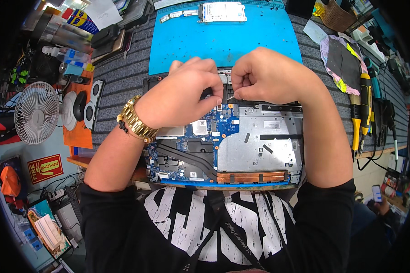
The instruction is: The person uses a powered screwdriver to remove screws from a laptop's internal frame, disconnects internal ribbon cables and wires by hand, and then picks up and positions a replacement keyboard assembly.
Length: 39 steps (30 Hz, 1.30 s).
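Okay, open laptop base at near edge of surface; left hand, right hand both pinched near base's far edge, can't tell on what; best use light force, keep metal watch off blue circuit board

left hand, right hand | over opened laptop | blue mat beyond

Left hand near curled right hand

An electronics repair workshop: grey ribbed-cloth desk, rectangular blue mat, opened silver-and-black laptop (its blue circuit board bare), yellow-and-black-handled tool.
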Each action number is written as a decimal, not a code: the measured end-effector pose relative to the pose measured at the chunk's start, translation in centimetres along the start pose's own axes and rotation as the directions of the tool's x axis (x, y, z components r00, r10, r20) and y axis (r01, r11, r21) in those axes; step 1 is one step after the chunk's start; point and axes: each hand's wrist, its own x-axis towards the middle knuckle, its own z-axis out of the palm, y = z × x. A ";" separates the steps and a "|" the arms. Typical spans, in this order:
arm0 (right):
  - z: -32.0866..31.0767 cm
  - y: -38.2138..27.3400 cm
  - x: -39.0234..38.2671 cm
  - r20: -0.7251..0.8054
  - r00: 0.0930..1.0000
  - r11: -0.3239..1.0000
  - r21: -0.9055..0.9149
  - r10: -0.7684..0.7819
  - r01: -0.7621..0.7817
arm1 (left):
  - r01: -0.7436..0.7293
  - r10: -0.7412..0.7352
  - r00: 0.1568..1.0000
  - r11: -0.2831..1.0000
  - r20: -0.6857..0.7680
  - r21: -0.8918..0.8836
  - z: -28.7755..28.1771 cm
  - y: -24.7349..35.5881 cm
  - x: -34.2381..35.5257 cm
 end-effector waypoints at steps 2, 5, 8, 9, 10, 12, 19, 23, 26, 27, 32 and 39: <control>0.0 -0.1 0.0 0.000 1.000 1.000 -0.002 0.000 0.000 | 0.012 -0.012 1.000 1.000 -0.015 0.001 -0.2 -0.1 -0.2; 0.0 -0.1 0.0 0.000 1.000 1.000 -0.003 -0.003 0.003 | 0.048 -0.049 0.998 0.999 -0.044 -0.010 -0.9 -0.1 -0.6; 0.0 -0.1 0.0 -0.004 1.000 1.000 -0.004 -0.007 0.007 | 0.050 -0.049 0.993 0.999 -0.108 0.007 -1.5 0.2 -1.1; 0.0 -0.1 0.0 -0.003 1.000 1.000 -0.011 -0.006 0.006 | 0.052 -0.046 0.991 0.998 -0.127 0.039 -1.7 0.5 -1.5; 0.0 -0.1 0.0 -0.001 1.000 1.000 -0.017 -0.006 0.006 | 0.070 -0.058 0.989 0.994 -0.136 0.080 -1.9 0.8 -2.2; 0.2 -0.2 0.0 -0.024 1.000 1.000 0.010 -0.016 0.016 | 0.102 -0.086 0.984 0.990 -0.154 0.100 -2.2 1.3 -3.2; 1.5 -1.2 -0.2 -0.118 0.990 0.997 0.003 -0.078 0.079 | 0.070 -0.067 0.975 0.998 -0.214 0.003 -1.5 0.5 -4.6; 2.0 -1.6 -0.3 -0.057 0.998 0.999 0.040 -0.011 0.014 | 0.004 -0.004 0.968 1.000 -0.250 0.002 -0.3 0.1 -4.8; 2.3 -1.8 -0.2 -0.066 0.997 1.000 -0.014 -0.027 0.026 | -0.029 0.031 0.962 0.999 -0.270 0.014 0.0 -0.2 -4.9; 2.4 -1.9 -0.2 -0.080 0.996 0.999 -0.018 -0.040 0.038 | -0.027 0.030 0.961 0.999 -0.276 0.017 0.1 -0.3 -5.0; 2.7 -2.0 -0.4 -0.063 0.998 0.999 -0.022 -0.029 0.028 | -0.018 0.025 0.960 0.999 -0.279 0.027 0.2 0.0 -5.6; 3.0 -1.8 -0.2 -0.081 0.993 0.996 -0.014 -0.084 0.083 | -0.020 0.019 0.968 1.000 -0.251 -0.003 0.8 0.0 -5.4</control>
